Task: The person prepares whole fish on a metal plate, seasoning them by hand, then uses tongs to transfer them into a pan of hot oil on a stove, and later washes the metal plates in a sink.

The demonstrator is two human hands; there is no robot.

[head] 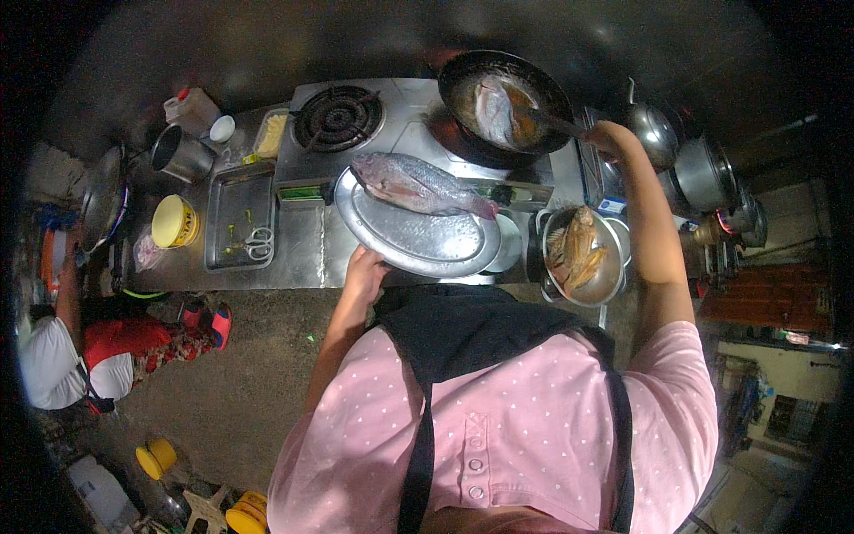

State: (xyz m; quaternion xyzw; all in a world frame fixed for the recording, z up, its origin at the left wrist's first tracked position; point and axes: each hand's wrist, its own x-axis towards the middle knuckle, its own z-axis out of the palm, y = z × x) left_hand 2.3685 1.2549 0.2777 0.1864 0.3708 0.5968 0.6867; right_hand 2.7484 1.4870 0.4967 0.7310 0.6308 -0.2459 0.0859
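Observation:
My left hand (365,272) grips the lower left rim of an oval metal platter (427,243). On the platter lies a whole raw fish (420,183), its head to the left and its reddish tail over the right rim. My right hand (608,140) is closed on the handle of a dark turner (557,123), whose far end reaches into a black wok (460,137). Another whole fish (494,112) lies in oil in the wok, left of the turner. Browned fried fish (579,250) rest in a metal bowl (617,280) at my right.
An unlit gas burner (338,119) is left of the wok. A rectangular metal tray (223,200) holds scissors (258,244), beside a yellow tub (175,221). Lidded pots (704,173) stand at the right. Another person (113,357) is at the far left.

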